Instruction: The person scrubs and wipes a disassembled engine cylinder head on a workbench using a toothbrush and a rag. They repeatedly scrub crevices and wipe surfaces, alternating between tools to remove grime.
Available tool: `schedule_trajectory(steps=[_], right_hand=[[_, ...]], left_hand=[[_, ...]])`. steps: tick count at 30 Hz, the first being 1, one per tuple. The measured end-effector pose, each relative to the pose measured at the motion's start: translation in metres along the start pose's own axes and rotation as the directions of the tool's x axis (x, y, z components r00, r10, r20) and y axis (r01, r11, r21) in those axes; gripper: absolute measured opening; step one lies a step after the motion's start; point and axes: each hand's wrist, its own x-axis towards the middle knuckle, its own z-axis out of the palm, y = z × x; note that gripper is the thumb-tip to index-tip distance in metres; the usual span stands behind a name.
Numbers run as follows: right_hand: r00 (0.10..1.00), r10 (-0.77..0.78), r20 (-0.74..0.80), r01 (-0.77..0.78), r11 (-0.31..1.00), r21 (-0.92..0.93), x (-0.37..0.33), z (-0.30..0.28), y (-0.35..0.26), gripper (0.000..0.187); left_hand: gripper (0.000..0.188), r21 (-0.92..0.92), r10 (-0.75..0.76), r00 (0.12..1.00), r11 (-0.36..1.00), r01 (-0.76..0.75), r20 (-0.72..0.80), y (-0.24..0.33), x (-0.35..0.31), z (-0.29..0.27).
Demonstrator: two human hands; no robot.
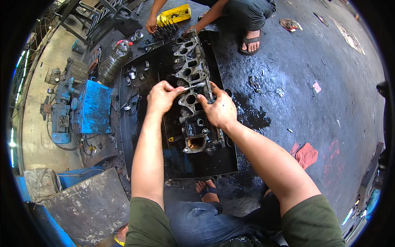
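Note:
A long metal engine cylinder head (195, 108) with ports and dark openings lies lengthwise in front of me. My left hand (161, 96) is closed in a pinch on a slim silvery metal tool (195, 86). That tool lies crosswise over the part, between two port flanges; its exact kind is hard to make out. My right hand (220, 108) grips the right side of the cylinder head, thumb on top and fingers along the edge. Beneath the part is a black, oily metal tray (177, 169).
Across from me, a co-worker's hand (152, 24) is at dark metal parts beside a yellow container (175, 15). At left stand a blue machine (94, 108) and a plastic bottle (117, 59). Curved bearing shells (132, 73) lie on the tray; a red rag (307, 155) lies on the floor.

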Motion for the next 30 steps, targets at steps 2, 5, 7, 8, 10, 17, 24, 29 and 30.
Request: schedule_trajectory(steps=[2, 5, 7, 8, 10, 17, 24, 29, 30], right_hand=[[1.0, 0.019, -0.006, -0.019, 1.0, -0.01, 0.0, 0.001, 0.001, 0.074], [0.999, 0.032, -0.015, -0.032, 0.999, -0.02, 0.001, 0.001, 0.001, 0.075], [1.0, 0.017, -0.019, -0.017, 1.0, -0.004, 0.001, 0.001, 0.0, 0.074], [1.0, 0.015, -0.016, -0.015, 1.0, 0.004, 0.0, 0.001, 0.0, 0.073], [1.0, 0.009, -0.026, -0.009, 1.0, -0.007, 0.0, 0.001, -0.001, 0.073], [1.0, 0.019, -0.017, -0.019, 1.0, 0.018, -0.002, -0.002, -0.002, 0.073], [0.999, 0.035, -0.02, -0.035, 0.999, 0.008, -0.002, -0.002, -0.005, 0.074], [0.999, 0.046, -0.014, -0.046, 0.999, -0.001, -0.002, -0.003, -0.005, 0.073], [0.999, 0.038, -0.033, -0.038, 0.999, -0.009, -0.002, -0.002, -0.004, 0.072]], left_hand=[[0.049, 0.093, -0.066, 0.991, 0.993, 0.077, -0.115, 0.003, -0.001, -0.004], [0.05, 0.126, -0.034, 0.996, 0.991, 0.044, -0.082, 0.008, -0.005, -0.004], [0.05, 0.052, 0.01, 1.0, 0.999, -0.011, 0.025, 0.011, -0.008, -0.002], [0.05, 0.1, 0.033, 0.999, 0.995, -0.03, -0.02, 0.011, -0.009, -0.001], [0.051, 0.159, -0.054, 0.987, 0.984, 0.078, -0.149, 0.011, -0.009, 0.003], [0.052, 0.067, 0.014, 0.998, 0.998, -0.009, -0.067, 0.008, -0.009, 0.0], [0.051, 0.072, -0.081, 0.996, 0.994, 0.082, -0.024, 0.017, -0.016, 0.014], [0.052, 0.069, -0.013, 0.992, 0.997, 0.021, -0.122, 0.026, -0.019, 0.004], [0.052, 0.141, -0.036, 0.996, 0.989, 0.047, -0.078, 0.028, -0.019, -0.001]])
